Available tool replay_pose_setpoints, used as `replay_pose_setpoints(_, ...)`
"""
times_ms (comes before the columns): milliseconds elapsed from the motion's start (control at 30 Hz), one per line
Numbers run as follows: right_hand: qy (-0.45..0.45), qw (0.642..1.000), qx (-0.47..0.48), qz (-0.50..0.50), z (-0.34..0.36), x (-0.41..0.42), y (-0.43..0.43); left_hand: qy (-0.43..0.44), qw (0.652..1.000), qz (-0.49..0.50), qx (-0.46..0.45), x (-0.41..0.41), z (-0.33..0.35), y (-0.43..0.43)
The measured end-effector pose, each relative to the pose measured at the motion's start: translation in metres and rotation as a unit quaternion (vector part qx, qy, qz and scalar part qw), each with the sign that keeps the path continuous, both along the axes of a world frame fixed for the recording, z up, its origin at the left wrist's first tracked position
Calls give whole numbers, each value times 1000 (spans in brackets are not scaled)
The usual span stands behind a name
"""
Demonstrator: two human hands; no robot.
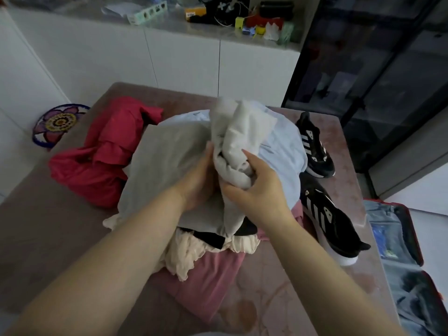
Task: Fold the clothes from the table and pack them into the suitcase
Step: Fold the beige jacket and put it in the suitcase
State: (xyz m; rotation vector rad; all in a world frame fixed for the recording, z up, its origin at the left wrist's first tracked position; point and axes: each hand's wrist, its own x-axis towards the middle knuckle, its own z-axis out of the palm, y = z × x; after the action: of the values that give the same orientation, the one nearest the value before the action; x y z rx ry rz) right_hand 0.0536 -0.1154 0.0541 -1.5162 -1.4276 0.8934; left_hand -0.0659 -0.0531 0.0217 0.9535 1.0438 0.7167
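A heap of clothes lies on the table [48,238]. My right hand [257,190] grips a bunched white-grey garment [238,132] raised above the heap. My left hand [198,175] touches the same garment from the left, its fingers partly hidden behind the cloth. Under the hands lie a grey garment [167,161] and a light blue garment [283,146]. A red garment [101,161] sits at the left, a cream one [184,253] and a pink one [208,282] nearer me. The open suitcase [412,267] stands at the lower right, beyond the table's edge.
Two black sneakers with white stripes [315,146] [329,219] lie on the table's right side. A round patterned basket [58,122] sits on the floor at the left. White cabinets [184,57] with a cluttered top stand behind, a dark glass cabinet [378,69] at the right.
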Motion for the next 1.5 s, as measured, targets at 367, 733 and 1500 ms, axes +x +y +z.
replay_pose_setpoints(367,-429,888,106,124,-26,-167,36,82,996,13,26,-146,31,52)
replay_pose_setpoints(733,-427,896,-4,120,-52,-115,66,363,891,149,228,-160,-49,89)
replay_pose_setpoints(1500,-420,897,-99,97,-70,-78,101,502,785,-159,327,-177,-83,40)
